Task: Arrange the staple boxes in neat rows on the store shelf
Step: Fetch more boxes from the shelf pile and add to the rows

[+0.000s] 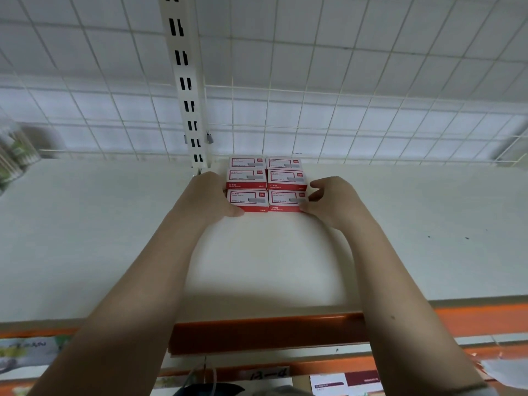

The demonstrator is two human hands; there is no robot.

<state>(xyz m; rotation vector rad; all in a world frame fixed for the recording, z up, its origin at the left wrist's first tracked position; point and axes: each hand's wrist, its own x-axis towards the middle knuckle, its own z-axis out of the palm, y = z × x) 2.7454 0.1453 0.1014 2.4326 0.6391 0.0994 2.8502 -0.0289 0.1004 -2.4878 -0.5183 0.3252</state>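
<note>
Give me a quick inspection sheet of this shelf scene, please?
Surface: white flat store shelf with orange front edge.
Job's things: six red-and-white cardboard staple boxes, two columns, three rows, near the back.
Clutter: blurred green-and-white packs at far left.
Grippers: left hand and right hand touch the block's sides.
Cables: nothing seen.
Surroundings: white wire grid back panel, white slotted metal upright.

Showing six staple boxes (267, 182) between two hands, left hand (210, 197) and right hand (333, 200), sitting in three rows of two on one shelf (100, 224).
</note>
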